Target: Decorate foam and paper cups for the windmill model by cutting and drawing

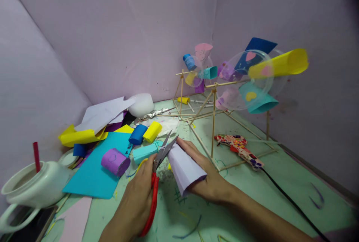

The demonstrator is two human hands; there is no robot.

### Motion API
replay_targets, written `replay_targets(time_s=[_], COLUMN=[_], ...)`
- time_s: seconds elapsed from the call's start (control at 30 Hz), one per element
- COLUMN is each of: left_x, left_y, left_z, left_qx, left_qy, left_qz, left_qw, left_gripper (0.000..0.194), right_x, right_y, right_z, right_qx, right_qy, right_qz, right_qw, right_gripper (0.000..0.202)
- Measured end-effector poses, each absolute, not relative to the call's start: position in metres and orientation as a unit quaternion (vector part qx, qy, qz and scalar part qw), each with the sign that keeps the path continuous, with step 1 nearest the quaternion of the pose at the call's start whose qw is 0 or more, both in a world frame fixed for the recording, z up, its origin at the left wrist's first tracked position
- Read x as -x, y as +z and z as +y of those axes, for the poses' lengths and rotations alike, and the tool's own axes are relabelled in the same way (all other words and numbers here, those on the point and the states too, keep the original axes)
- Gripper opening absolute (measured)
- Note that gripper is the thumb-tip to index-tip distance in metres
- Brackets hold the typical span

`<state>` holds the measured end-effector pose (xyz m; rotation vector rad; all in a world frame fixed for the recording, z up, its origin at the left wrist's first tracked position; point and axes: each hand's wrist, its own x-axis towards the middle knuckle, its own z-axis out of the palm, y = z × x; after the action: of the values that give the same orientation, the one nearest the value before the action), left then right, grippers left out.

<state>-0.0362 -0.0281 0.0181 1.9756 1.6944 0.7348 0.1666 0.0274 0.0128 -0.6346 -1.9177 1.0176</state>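
Note:
My left hand [141,191] is closed on a pair of scissors [155,193] with red handles. Their blades are apart and point up and to the right, at the narrow far end of a pale lilac paper cone [184,171]. Whether the blades touch the paper I cannot tell. My right hand [209,178] wraps round the cone from its right side, with the wide end toward me. Just beyond the scissors lie a turquoise paper roll [146,151], a yellow paper roll [152,131] and a blue paper roll [138,134]. A purple paper roll [115,161] sits farther left.
Two stick-frame wheels stand behind: a larger wheel [245,79] with coloured paper cups and a smaller wheel [193,71]. A glue gun [238,148] with a black cord lies at right. Turquoise sheet [92,174], white teapot-like vessel [45,182] and stacked papers [101,113] fill the left.

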Motion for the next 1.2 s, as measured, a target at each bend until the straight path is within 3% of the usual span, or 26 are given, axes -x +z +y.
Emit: replay_targets(time_s=[0.57, 0.8, 0.9, 1.0, 1.2], left_x=[0.035, 0.041, 0.033, 0.021, 0.014], left_y=[0.023, 0.03, 0.033, 0.035, 0.032], left_z=[-0.027, -0.024, -0.026, -0.029, -0.027], left_qx=[-0.73, -0.673, -0.561, -0.455, -0.362], left_qy=[0.247, 0.306, 0.427, 0.511, 0.532], left_qz=[0.608, 0.633, 0.652, 0.603, 0.518], left_qw=[0.191, 0.227, 0.28, 0.409, 0.564], left_gripper=[0.05, 0.032, 0.031, 0.039, 0.05], right_x=[-0.17, -0.177, -0.177, -0.174, -0.165], right_y=[0.015, 0.022, 0.023, 0.02, 0.012], right_z=[0.031, 0.034, 0.033, 0.028, 0.014], right_qx=[0.242, 0.256, 0.257, 0.222, 0.17], right_qy=[0.374, 0.337, 0.35, 0.378, 0.43], right_qz=[-0.791, -0.804, -0.804, -0.816, -0.824], right_qw=[0.42, 0.418, 0.407, 0.377, 0.327], right_gripper=[0.088, 0.086, 0.087, 0.096, 0.103])
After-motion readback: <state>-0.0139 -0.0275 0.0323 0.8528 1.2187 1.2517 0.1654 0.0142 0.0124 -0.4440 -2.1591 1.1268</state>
